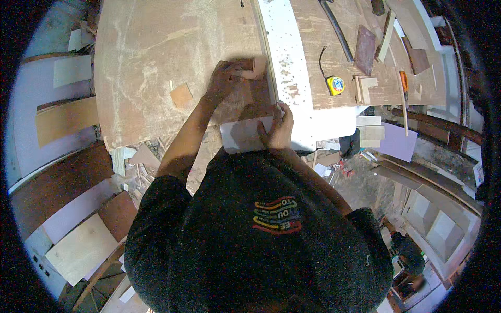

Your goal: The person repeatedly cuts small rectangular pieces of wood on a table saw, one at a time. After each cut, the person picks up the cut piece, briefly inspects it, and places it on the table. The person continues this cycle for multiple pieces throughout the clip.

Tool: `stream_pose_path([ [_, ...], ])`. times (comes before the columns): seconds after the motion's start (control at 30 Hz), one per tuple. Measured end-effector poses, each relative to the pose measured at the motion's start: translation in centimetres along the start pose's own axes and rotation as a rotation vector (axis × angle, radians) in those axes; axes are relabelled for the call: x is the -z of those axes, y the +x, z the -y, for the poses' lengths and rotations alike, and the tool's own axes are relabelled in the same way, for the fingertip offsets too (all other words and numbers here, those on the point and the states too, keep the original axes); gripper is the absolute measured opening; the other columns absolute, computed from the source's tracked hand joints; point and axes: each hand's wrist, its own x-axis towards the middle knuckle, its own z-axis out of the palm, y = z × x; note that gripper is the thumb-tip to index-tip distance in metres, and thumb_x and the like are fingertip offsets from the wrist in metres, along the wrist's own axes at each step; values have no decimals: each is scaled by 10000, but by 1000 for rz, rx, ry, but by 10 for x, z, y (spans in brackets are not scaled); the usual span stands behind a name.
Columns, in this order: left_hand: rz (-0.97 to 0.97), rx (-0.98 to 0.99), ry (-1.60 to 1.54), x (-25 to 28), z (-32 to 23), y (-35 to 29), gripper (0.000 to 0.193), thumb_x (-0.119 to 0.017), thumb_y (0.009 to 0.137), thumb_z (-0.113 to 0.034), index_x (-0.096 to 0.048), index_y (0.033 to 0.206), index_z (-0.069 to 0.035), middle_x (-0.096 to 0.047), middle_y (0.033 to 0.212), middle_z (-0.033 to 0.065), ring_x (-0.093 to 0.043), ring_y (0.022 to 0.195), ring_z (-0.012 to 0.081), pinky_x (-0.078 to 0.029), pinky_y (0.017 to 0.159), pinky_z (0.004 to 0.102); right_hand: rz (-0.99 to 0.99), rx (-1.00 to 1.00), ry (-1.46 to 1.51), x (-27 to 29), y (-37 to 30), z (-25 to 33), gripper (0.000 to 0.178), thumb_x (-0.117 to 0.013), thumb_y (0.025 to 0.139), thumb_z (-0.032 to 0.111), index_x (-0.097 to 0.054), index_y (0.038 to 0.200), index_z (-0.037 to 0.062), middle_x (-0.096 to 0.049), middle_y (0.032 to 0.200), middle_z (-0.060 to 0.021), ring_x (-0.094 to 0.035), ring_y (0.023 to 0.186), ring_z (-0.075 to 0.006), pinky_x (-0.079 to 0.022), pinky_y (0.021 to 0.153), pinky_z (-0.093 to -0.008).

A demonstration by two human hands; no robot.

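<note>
My left hand, partly in shadow, is closed at a small brown wooden piece over the plywood tabletop, beside the long white board. My right hand is lower down, its thumb over a white panel close to my body and its fingers bent at the near edge of the long white board. That board runs away from me across the table, speckled with dark marks and edged by a thin wooden strip on its left. Whatever lies beneath the right fingers is hidden.
A small square wood offcut lies left on the plywood table. To the right are a yellow tape measure, a dark metal bar, wood offcuts and an orange-handled tool. Boards and scraps surround the table; another person is at lower right.
</note>
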Motion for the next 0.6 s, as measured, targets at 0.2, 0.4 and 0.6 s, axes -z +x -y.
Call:
stream_pose_path([
  [0.2, 215, 434, -543, 20, -13, -15, 378, -700, 924, -216, -677, 1280, -90, -723, 1235, 79, -671, 1136, 290, -525, 1027, 401, 72, 55, 173, 12, -3, 12, 729, -823, 792, 211, -490, 1410, 15, -460, 1396, -241, -461, 1277, -440, -389, 1082, -520],
  [0.4, 220, -359, -106, 19, -37, -12, 223, -754, 838, -137, -748, 1060, -118, -719, 1256, 71, -633, 1260, 240, -311, 1253, 452, 123, 450, -260, 9, 7, 4, 516, -830, 802, 202, -650, 1282, 144, -608, 1208, -170, -597, 1098, -361, -473, 939, -484],
  [0.6, 366, -327, -61, 24, -49, -17, 291, -666, 921, -270, -699, 1158, -105, -707, 1217, 110, -639, 1184, 298, -413, 1093, 444, 209, 402, -543, -7, 28, -4, 152, -719, 878, 167, -739, 1022, 121, -701, 953, -96, -677, 820, -287, -530, 770, -464],
])
